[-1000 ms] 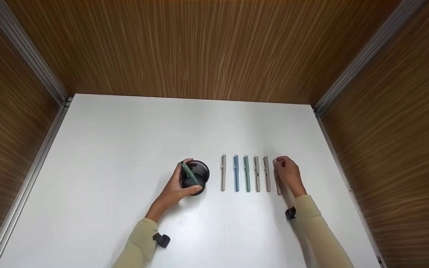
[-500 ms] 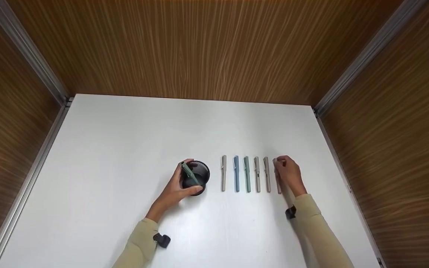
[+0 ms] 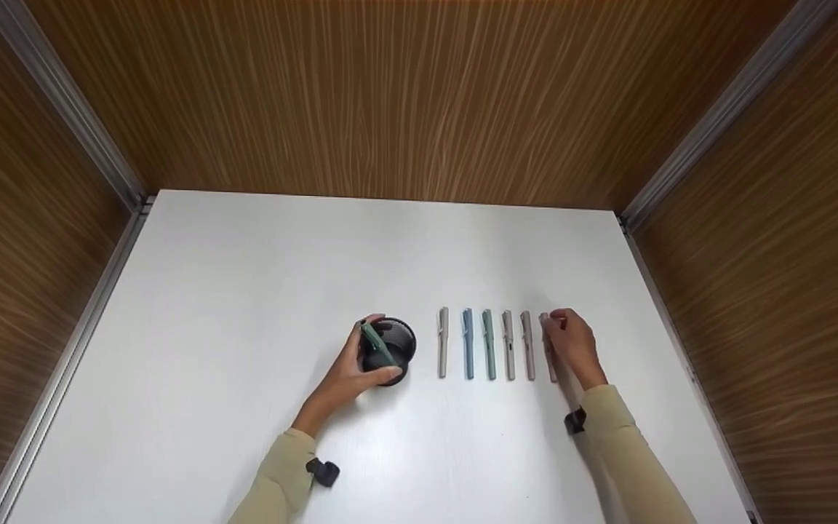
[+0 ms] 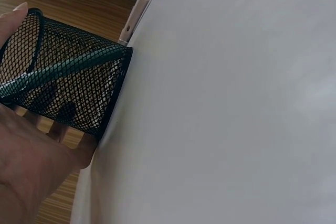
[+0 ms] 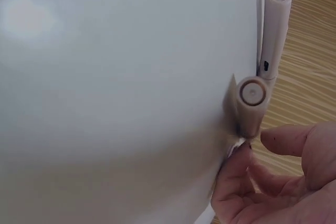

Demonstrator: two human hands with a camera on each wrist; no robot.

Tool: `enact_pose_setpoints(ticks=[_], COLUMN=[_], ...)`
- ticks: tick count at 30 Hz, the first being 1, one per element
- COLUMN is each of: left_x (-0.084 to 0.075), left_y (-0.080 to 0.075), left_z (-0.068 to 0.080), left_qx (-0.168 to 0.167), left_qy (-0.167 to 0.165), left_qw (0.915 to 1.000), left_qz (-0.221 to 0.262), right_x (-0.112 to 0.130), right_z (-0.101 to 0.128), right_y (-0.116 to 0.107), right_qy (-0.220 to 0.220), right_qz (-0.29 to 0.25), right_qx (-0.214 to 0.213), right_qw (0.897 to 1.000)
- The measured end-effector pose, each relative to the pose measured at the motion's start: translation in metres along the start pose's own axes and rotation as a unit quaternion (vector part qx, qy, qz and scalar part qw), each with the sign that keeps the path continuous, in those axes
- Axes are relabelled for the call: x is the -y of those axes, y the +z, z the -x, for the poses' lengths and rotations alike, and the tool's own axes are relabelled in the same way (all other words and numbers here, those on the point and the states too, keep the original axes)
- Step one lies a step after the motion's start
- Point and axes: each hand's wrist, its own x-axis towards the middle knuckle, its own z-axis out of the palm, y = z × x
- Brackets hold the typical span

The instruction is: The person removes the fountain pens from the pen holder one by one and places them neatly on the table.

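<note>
six pens (image 3: 489, 354) in a row, right hand (image 3: 570, 345) fingers pinching the rightmost pen (image 3: 549, 348), left hand (image 3: 350, 372) gripping mesh cup (image 3: 390, 348)

We see the left hand (image 3: 350, 375) gripping the black mesh cup (image 3: 390, 348), a green pen (image 3: 377, 345) inside. Right of the cup lie six pens, and the right hand (image 3: 572, 346) touches the farthest pen (image 3: 548, 348).

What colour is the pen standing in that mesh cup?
Dark green; the pen leans inside the black cup, clearest in the left wrist view.

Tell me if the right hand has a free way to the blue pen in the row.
Probably yes: the right hand sits at the row's right end, and the blue pen lies uncovered, though three pens lie between.
</note>
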Motion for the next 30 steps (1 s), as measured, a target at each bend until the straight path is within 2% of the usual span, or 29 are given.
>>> enact_pose_setpoints(ticks=[14, 18, 24, 30], left_x=[-0.001, -0.001, -0.002, -0.002], left_y=[-0.005, -0.005, -0.005, -0.003], left_z=[-0.003, -0.005, -0.003, -0.007], left_qx=[0.000, 0.005, -0.004, -0.005], left_qy=[0.009, 0.009, -0.005, 0.000], left_qw=[0.9999, 0.9999, 1.0000, 1.0000], left_qz=[0.008, 0.011, 0.001, -0.005], right_x=[0.020, 0.023, 0.031, 0.040], right_z=[0.014, 0.019, 0.025, 0.029], right_y=[-0.003, -0.004, 0.002, 0.009], right_qy=[-0.016, -0.037, -0.068, -0.125], right_qz=[0.000, -0.025, -0.063, -0.095], right_qx=[-0.043, -0.060, -0.072, -0.109], right_qw=[0.999, 0.997, 0.993, 0.981])
